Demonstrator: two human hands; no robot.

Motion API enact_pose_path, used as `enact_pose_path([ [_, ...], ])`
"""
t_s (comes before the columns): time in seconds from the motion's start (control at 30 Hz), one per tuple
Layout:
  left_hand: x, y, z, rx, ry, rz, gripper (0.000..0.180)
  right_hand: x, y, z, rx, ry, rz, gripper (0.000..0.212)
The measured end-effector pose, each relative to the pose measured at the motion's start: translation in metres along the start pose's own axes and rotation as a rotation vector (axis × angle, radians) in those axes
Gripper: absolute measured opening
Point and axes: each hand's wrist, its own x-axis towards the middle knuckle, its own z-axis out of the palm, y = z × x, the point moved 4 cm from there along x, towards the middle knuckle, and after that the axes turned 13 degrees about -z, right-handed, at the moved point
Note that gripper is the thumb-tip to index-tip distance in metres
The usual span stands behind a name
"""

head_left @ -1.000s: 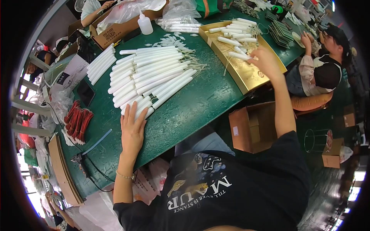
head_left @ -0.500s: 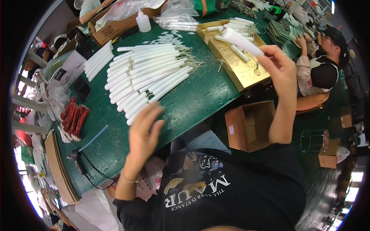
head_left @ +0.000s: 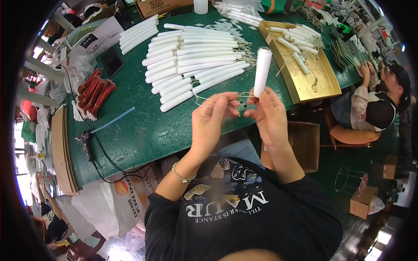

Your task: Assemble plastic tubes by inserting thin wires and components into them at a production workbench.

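My right hand [head_left: 272,116] is closed around the lower end of a white candle-like tube [head_left: 262,69], which stands nearly upright. Beside it my left hand [head_left: 210,124] pinches a thin pale wire [head_left: 201,96] that loops out on its left and runs toward the tube's base. Between the fingertips of both hands shows a small dark part [head_left: 244,105], too small to name. Just beyond my hands, a fanned pile of similar white tubes [head_left: 209,56] lies on the green table [head_left: 139,130], many with thin wires trailing from their right ends.
A gold tray [head_left: 311,90] with more white tubes sits to the right. Red wire bundles [head_left: 95,93], a black phone-like slab [head_left: 112,61] and a glue gun-like tool [head_left: 85,141] with a cord lie left. An open carton [head_left: 307,145] stands below; a co-worker [head_left: 379,100] sits at right.
My right hand has brought the white tube from over the gold tray toward the table's front, turning it upright. My left hand has moved right to meet it and now pinches the wire.
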Motion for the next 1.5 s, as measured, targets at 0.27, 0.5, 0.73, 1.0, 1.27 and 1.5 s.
enact_pose_path([
  [0.27, -0.004, -0.006, -0.015, 0.169, 0.067, 0.053, 0.024, -0.029, 0.044, -0.033, 0.227, 0.064, 0.627, 0.019],
  [0.5, -0.005, -0.002, -0.009, 0.221, 0.004, 0.089, 0.022, -0.004, -0.004, 0.021, -0.978, -0.452, -0.485, 0.034],
  [0.73, -0.007, 0.020, -0.032, 0.359, 0.206, 0.269, 0.017, -0.001, 0.007, 0.025, -0.971, -0.608, -0.460, 0.014],
  [1.0, -0.007, 0.052, -0.081, -0.373, 0.177, 0.159, 0.028, 0.002, -0.015, 0.017, -0.851, -0.454, -0.236, 0.014],
  [1.27, -0.002, 0.061, -0.089, -0.405, 0.009, 0.064, 0.034, 0.000, -0.009, 0.012, -0.623, -0.385, -0.039, 0.008],
  [1.5, 0.006, 0.067, -0.099, -0.389, -0.131, -0.103, 0.039, -0.006, -0.013, 0.012, -0.505, -0.188, 0.075, 0.004],
])
